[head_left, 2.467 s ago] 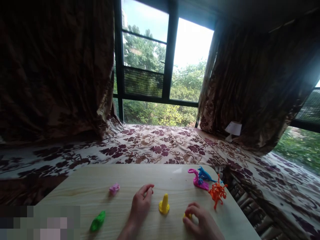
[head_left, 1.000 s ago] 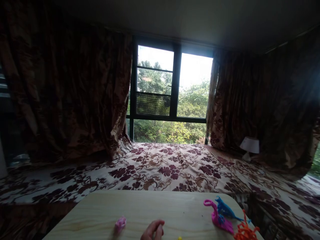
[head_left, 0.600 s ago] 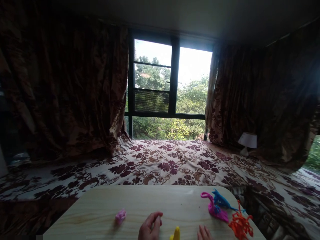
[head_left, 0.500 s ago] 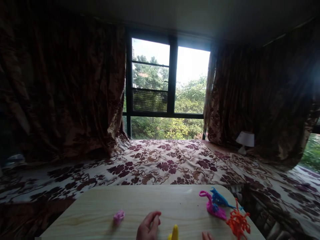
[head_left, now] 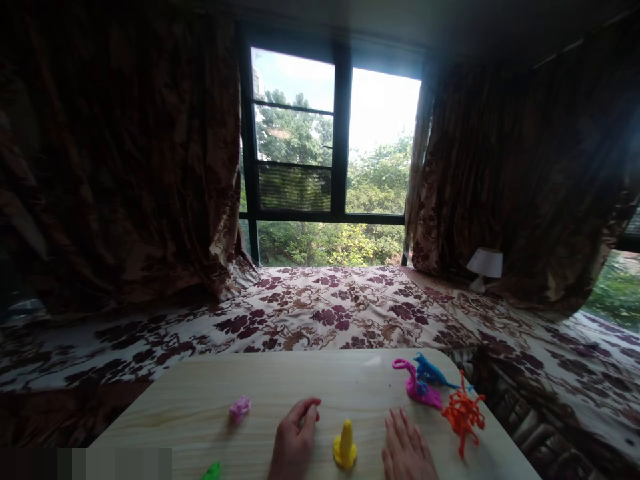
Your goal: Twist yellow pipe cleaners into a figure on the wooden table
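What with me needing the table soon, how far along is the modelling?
Looks formed: magenta shape, blue shape and orange shape. In progress, apparently: yellow piece, upright between left hand and right hand; under the palm is hidden. Remaining: unclear, perhaps the rough pink lump.

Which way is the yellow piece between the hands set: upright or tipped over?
Upright: the yellow piece stands on its wide base, its narrow end pointing up.

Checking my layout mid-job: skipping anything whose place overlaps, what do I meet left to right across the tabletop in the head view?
Green lump, pink lump, left hand, upright yellow piece, right hand, tangled orange figure.
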`<act>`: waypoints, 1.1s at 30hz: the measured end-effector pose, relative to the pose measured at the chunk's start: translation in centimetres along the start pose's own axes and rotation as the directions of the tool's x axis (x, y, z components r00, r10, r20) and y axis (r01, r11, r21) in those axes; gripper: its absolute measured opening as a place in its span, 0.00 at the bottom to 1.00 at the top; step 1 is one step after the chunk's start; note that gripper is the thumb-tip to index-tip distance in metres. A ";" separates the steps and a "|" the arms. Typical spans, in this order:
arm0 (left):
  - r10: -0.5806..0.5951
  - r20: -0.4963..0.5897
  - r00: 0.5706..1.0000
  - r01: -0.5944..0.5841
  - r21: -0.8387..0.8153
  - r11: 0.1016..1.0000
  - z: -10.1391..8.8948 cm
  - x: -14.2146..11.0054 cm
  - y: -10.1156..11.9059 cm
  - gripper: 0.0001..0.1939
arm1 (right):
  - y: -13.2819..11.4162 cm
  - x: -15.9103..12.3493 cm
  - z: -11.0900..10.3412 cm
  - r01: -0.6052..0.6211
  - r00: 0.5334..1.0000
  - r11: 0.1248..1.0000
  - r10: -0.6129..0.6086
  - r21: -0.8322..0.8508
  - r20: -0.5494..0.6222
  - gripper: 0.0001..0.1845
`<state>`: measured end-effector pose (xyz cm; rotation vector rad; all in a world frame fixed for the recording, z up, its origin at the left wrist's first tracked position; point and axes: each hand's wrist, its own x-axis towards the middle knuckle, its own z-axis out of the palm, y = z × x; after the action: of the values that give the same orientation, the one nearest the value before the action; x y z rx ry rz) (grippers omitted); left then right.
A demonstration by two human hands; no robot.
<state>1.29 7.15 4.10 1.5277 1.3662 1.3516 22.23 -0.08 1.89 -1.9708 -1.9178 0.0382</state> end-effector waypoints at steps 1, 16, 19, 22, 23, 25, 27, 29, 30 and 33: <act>0.000 0.007 1.000 0.000 0.005 1.000 0.0 0.0 0.0 0.15 | 0.8 0.2 -0.2 -0.010 1.000 1.000 0.010 0.000 0.028 0.22; -0.056 0.072 0.996 0.056 0.009 0.998 0.5 0.1 -0.2 0.14 | 4.7 -4.6 -8.7 -0.113 0.982 0.895 0.034 0.432 0.187 0.12; -0.060 0.068 0.996 0.059 0.016 0.998 0.5 0.1 0.0 0.14 | 4.4 -5.6 -9.3 -0.107 0.978 0.906 0.021 0.409 0.209 0.14; -0.057 0.064 0.996 0.056 0.020 0.998 0.5 0.0 0.2 0.15 | 4.5 -6.0 -9.8 -0.133 0.975 0.919 0.053 0.371 0.218 0.14; -0.055 0.064 0.996 0.054 0.020 0.998 0.5 -0.1 0.3 0.15 | 4.5 -6.1 -9.9 -0.154 0.973 0.918 0.076 0.365 0.219 0.14; -0.053 0.066 0.996 0.052 0.016 0.999 0.5 -0.1 0.5 0.15 | 4.4 -6.3 -10.0 -0.182 0.971 0.902 0.103 0.392 0.214 0.12; -0.054 0.069 0.996 0.054 0.008 0.999 0.5 -0.2 0.6 0.15 | 4.2 -6.5 -9.7 -0.164 0.978 0.878 0.088 0.449 0.187 0.09; -0.056 0.064 0.996 0.057 -0.003 0.998 0.6 -0.2 0.5 0.15 | 3.7 -6.5 -9.2 -0.120 0.988 0.867 0.055 0.484 0.146 0.07; -0.057 0.057 0.997 0.058 -0.009 0.998 0.6 -0.2 0.4 0.15 | 3.5 -6.4 -9.0 -0.103 0.991 0.863 0.044 0.494 0.130 0.06; -0.059 0.008 0.998 0.060 -0.028 0.998 0.3 0.0 0.5 0.16 | 2.4 -4.9 -8.9 -0.137 0.988 0.784 0.069 0.605 0.135 0.04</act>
<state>1.72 7.06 4.52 1.4605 1.3718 1.3225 26.79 -7.08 8.22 -1.6301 -1.5686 0.7220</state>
